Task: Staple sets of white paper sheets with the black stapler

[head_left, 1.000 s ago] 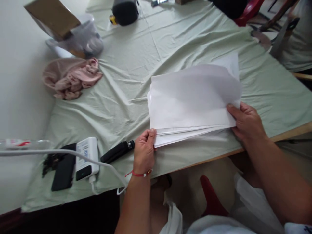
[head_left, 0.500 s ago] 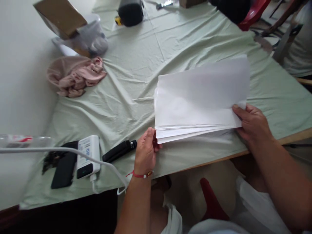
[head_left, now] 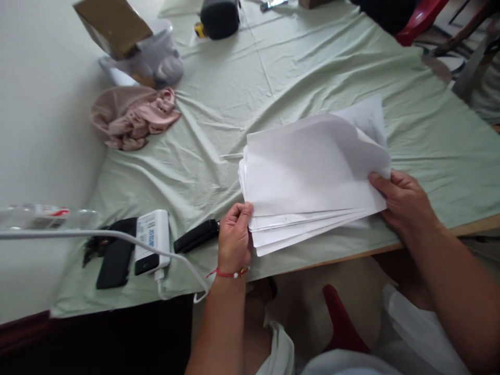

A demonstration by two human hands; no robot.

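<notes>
At the far left, a clear plastic bottle with a red-and-white label is lying sideways, its contents too blurred to tell. Farther back, a brown cardboard box is leaning over a translucent plastic container, in which a blurred brownish shape is showing. Nearer, a crumpled pink cloth is lying heaped. A rounded black case is standing at the back, its contents hidden. The left hand is pinching the left edge of a fanned stack of white paper sheets, which is spreading between both hands over the pale green tablecloth. The right hand is gripping the stack's near right corner, thumb on top, while the top sheet is curling upward.
</notes>
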